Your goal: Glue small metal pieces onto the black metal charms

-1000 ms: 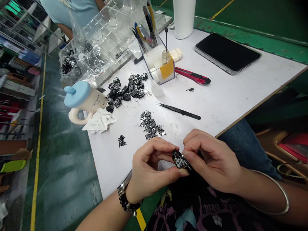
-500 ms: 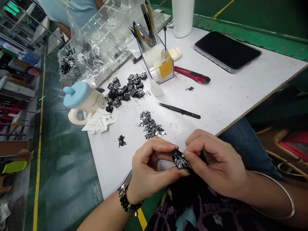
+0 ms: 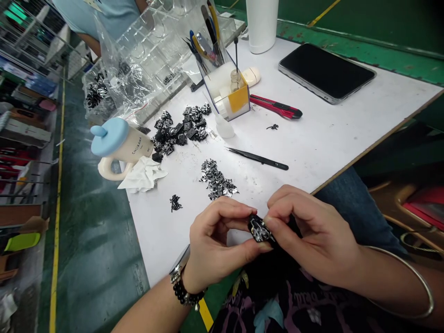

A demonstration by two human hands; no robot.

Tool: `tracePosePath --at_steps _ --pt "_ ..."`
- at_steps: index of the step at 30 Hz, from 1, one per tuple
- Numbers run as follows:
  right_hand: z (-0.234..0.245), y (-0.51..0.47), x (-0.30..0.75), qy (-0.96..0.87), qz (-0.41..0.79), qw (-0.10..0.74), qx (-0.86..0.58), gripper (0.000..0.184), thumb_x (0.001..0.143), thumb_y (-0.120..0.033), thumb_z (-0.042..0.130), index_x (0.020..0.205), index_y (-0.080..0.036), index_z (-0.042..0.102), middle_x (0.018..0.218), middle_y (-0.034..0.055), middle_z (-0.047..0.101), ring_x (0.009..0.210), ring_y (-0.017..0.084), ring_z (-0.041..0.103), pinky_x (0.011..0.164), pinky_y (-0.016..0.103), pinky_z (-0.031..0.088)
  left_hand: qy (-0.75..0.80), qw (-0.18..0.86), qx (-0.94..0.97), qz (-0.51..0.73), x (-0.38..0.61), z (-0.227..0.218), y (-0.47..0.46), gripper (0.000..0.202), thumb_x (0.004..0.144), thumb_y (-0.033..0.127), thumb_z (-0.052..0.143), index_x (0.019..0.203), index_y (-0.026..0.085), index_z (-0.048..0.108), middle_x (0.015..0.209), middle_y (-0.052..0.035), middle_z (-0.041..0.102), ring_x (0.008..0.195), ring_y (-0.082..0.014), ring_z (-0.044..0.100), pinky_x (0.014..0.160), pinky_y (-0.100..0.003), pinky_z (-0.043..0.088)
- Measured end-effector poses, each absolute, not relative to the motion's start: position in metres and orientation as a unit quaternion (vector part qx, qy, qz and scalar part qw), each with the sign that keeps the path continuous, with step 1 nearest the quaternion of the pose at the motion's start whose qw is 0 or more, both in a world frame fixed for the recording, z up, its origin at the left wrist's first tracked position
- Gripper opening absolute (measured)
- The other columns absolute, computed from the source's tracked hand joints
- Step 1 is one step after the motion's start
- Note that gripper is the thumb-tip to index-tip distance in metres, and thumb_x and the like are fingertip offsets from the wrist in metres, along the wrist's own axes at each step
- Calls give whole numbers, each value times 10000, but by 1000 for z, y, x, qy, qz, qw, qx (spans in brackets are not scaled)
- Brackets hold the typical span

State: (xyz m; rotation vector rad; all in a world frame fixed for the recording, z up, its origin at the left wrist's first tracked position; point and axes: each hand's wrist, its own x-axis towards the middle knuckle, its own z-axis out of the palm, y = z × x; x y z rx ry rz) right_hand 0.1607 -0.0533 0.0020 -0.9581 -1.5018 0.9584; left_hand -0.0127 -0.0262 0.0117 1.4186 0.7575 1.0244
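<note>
A small black plastic part with bright metal strips is held above the table's near edge. My left hand grips it between thumb and fingertips. The thumb and forefinger of my right hand are pinched together at the part's right edge; whatever lies between those fingertips is too small and covered to name. Beyond my left hand lies a heap of small metal-and-black pieces, with a little cluster of black bits to its left. Black tweezers rest on the table past my hands.
Farther back are a pile of black parts, a lidded mug, crumpled tissue, a tool holder, a red utility knife, a phone and a white cup. Clear trays stand before another person.
Both hands keep nearly the same hold on the black part. My right fingertips have shifted very slightly, and the whole view has moved a little.
</note>
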Motion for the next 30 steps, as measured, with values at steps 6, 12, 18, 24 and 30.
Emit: tracePosePath --at_steps 6,12,18,24,30 --pt "-3 -56 161 -636 383 542 -394 105 850 -72 553 847 -176 549 772 19 527 704 113 514 581 239 443 324 575 605 446 -10 13 -26 414 602 36 831 966 164 680 898 -48 637 717 -124 649 654 -182 587" --pt "-4 -56 161 -631 397 549 -377 95 851 -74 554 864 -168 565 776 22 543 739 116 550 608 229 464 317 571 615 442 -11 14 -27 419 607 40 834 976 161 677 901 -49 638 710 -127 655 651 -188 592" --pt "1 -58 159 -620 382 568 -383 120 831 -53 565 865 -167 579 764 26 560 733 118 562 614 230 492 298 576 619 444 -10 12 -26 427 625 11 810 1001 152 666 933 -52 642 781 -132 660 705 -184 595" --pt "7 -57 157 -626 335 577 -403 150 805 -39 553 846 -180 581 729 27 560 691 124 564 585 240 518 277 583 622 443 -11 12 -27 433 662 15 788 1045 156 643 990 -64 635 877 -160 668 749 -199 600" --pt "7 -58 158 -640 320 578 -392 144 810 -40 539 870 -165 576 730 34 554 687 124 555 585 241 523 271 571 638 441 -9 14 -26 421 676 30 782 1048 167 639 994 -72 629 865 -169 671 735 -220 608"
